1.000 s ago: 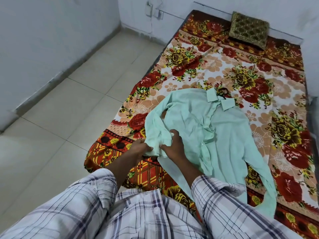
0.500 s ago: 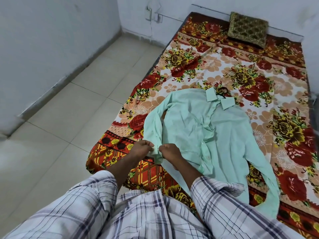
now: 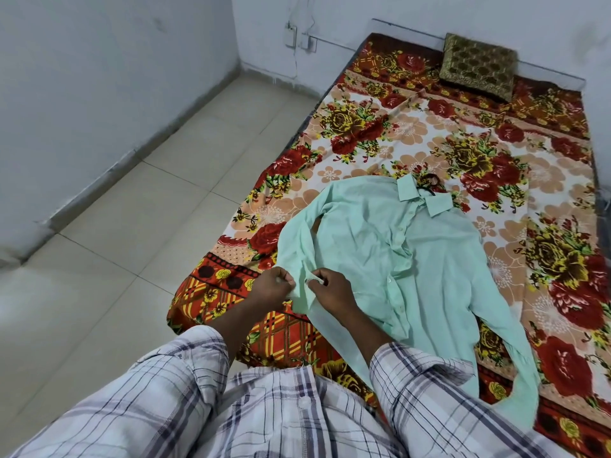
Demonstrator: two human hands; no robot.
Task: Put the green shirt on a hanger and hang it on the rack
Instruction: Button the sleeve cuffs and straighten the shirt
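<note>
A pale green shirt [image 3: 413, 259] lies spread front-up on a floral bedsheet [image 3: 380, 133], collar away from me. A dark hanger hook [image 3: 429, 183] pokes out at the collar; the rest of the hanger is hidden inside the shirt. The shirt's left sleeve is folded down toward the bed's near edge. My left hand [image 3: 271, 287] and my right hand [image 3: 329, 289] both pinch the cuff of that sleeve between fingertips, a few centimetres apart. The other sleeve trails to the near right corner of the bed.
A brown patterned cushion [image 3: 477, 66] sits at the far end of the bed against the wall. Tiled floor [image 3: 132, 242] lies to the left, bounded by white walls. A wall socket with cables [image 3: 297, 38] is in the far corner. No rack is in view.
Both hands have shifted slightly toward me along the sleeve and now pinch the cuff end with fingertips. The shirt body has stayed in place.
</note>
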